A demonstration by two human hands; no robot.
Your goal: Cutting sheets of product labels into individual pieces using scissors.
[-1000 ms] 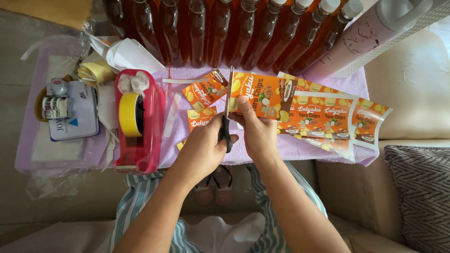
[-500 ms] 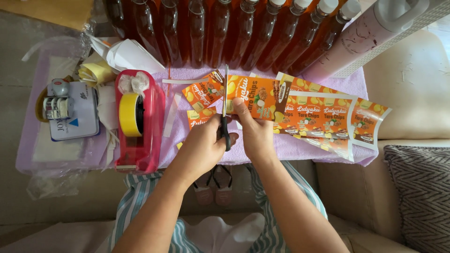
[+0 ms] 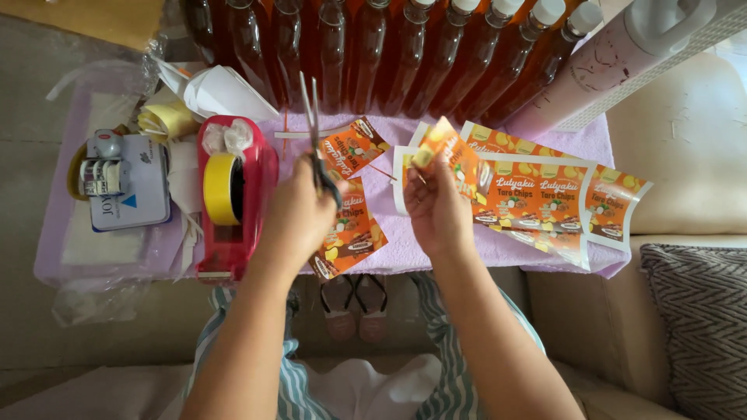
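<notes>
Labels getting cut, one at a time.
Right hand (image 3: 436, 206) pinches an orange label (image 3: 451, 155) over the purple table (image 3: 545, 140); left hand (image 3: 299, 214) grips closed scissors (image 3: 313, 117). Three cut labels (image 3: 350, 148) lie loose, several uncut label sheets (image 3: 545, 198) remain, one tape dispenser (image 3: 229, 194).

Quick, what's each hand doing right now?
Left hand: closed on the scissors.
Right hand: closed, pinching an orange label.
</notes>
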